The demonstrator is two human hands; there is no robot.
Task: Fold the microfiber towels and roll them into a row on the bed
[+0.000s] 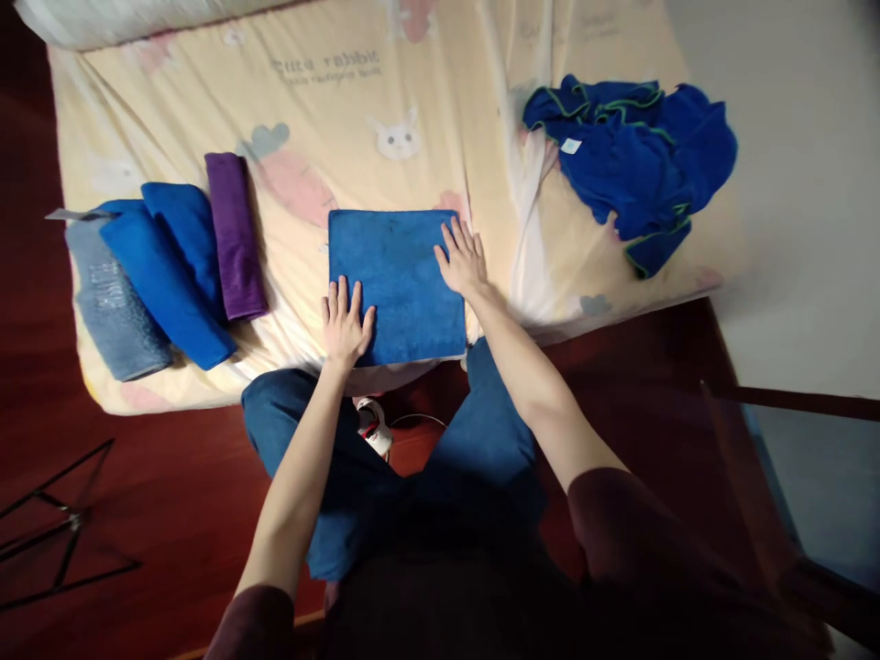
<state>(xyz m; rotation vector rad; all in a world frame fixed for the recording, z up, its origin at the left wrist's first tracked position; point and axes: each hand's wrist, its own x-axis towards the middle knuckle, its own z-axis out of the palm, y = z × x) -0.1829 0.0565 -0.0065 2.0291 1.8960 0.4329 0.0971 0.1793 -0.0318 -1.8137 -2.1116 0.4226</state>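
A blue towel (405,275) lies flat and squared out on the bed in front of me. My left hand (344,325) rests on its near left edge, palm down with the fingers spread. Over its far right edge lies my right hand (463,258), also flat, with the fingers a little apart. Neither hand grips the cloth. To the left are a folded purple towel (236,236), two folded blue towels (167,282) and a folded grey-blue towel (116,298), side by side and partly overlapping. A crumpled heap of blue cloths (639,160) with green edging sits at the right.
The bed (426,179) has a pale yellow patterned sheet, wrinkled right of the towel. A white bolster (137,18) lies at the far left. A black metal stand (69,521) stands on the dark red floor at left. A pale wall (790,229) rises at right.
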